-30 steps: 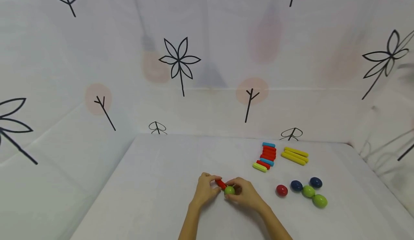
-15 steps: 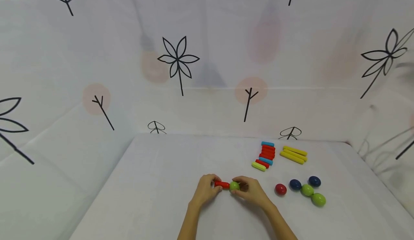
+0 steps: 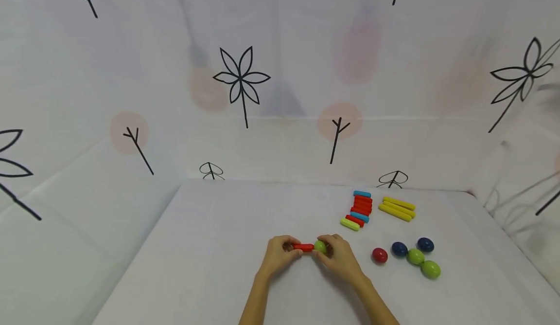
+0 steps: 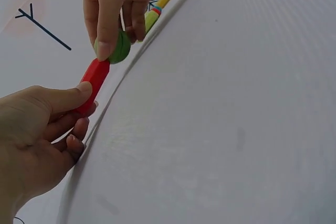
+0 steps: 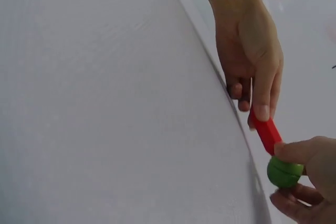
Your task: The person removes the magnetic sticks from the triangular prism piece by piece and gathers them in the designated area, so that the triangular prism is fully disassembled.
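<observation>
Between thumb and fingers, my left hand (image 3: 277,255) pinches one end of a short red rod (image 3: 304,247), faceted in the left wrist view. My right hand (image 3: 341,258) holds a round green ball (image 3: 320,246) by thumb and fingertips. Rod and ball meet end to end, lying nearly level across the head view. Whether the rod's tip enters the ball is hidden by the right thumb. A dark groove runs over the green ball (image 5: 284,172) in the right wrist view. Both hands are low over the white table.
Behind the hands lies a row of short red, blue and lime rods (image 3: 360,210). Several longer yellow rods (image 3: 397,209) are beside it. To the right sit a red ball (image 3: 379,255), dark blue balls (image 3: 399,249) and green balls (image 3: 431,269). A patterned cloth wall (image 3: 284,145) stands behind the table (image 3: 197,266).
The red rod has swung from slanting to nearly level. My right hand and the green ball have moved right and slightly away, while my left hand has stayed almost in place.
</observation>
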`<move>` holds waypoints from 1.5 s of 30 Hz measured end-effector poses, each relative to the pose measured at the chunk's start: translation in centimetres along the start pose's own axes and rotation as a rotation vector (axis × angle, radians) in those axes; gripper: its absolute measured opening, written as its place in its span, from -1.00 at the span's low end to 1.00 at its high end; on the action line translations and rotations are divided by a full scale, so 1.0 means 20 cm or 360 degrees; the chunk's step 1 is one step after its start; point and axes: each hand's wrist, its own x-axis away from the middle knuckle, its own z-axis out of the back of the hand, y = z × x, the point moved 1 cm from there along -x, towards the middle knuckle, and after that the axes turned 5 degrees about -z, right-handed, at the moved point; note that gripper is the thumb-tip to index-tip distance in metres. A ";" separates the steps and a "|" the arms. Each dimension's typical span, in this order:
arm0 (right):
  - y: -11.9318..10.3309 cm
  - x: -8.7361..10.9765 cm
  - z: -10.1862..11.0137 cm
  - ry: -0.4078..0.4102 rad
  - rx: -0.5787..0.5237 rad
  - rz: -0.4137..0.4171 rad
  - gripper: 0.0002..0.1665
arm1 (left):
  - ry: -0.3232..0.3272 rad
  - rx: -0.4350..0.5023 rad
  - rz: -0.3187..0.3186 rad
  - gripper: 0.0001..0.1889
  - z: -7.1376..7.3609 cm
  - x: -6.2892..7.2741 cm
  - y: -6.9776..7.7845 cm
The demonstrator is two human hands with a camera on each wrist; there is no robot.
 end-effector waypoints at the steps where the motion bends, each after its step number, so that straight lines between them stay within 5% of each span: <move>1: -0.01 0.00 0.00 0.0056 0.0052 -0.0009 -0.58 | 0.0003 -0.0001 -0.0003 -0.84 0.00 0.00 0.00; 5: -0.04 0.02 0.02 0.0291 0.0149 -0.0037 -0.54 | 0.0041 -0.0029 -0.0006 -0.84 -0.01 0.00 0.00; 10: 0.01 0.06 0.11 0.0438 -0.0143 -0.0003 -0.54 | 0.0056 -0.0050 0.0021 -0.85 0.00 0.00 0.01; 15: 0.10 0.14 0.23 0.0413 -0.0282 -0.0059 -0.52 | 0.0023 -0.0019 0.0047 -0.84 -0.01 -0.01 0.02; 28: 0.26 0.40 0.48 0.0321 0.0026 -0.0428 -0.47 | -0.0176 0.0023 0.0020 -0.85 -0.19 -0.22 0.04; 33: 0.31 0.43 0.52 0.0331 0.0111 -0.0494 -0.48 | -0.0251 -0.0064 -0.0050 -0.83 -0.28 -0.31 0.03; 39: 0.36 0.42 0.54 0.0194 0.0168 -0.0675 -0.44 | -0.0303 -0.0261 -0.0119 -0.83 -0.34 -0.36 0.04; 45: 0.37 0.42 0.54 0.0179 0.0241 -0.0667 -0.45 | -0.0360 -0.0408 -0.0175 -0.84 -0.37 -0.39 0.08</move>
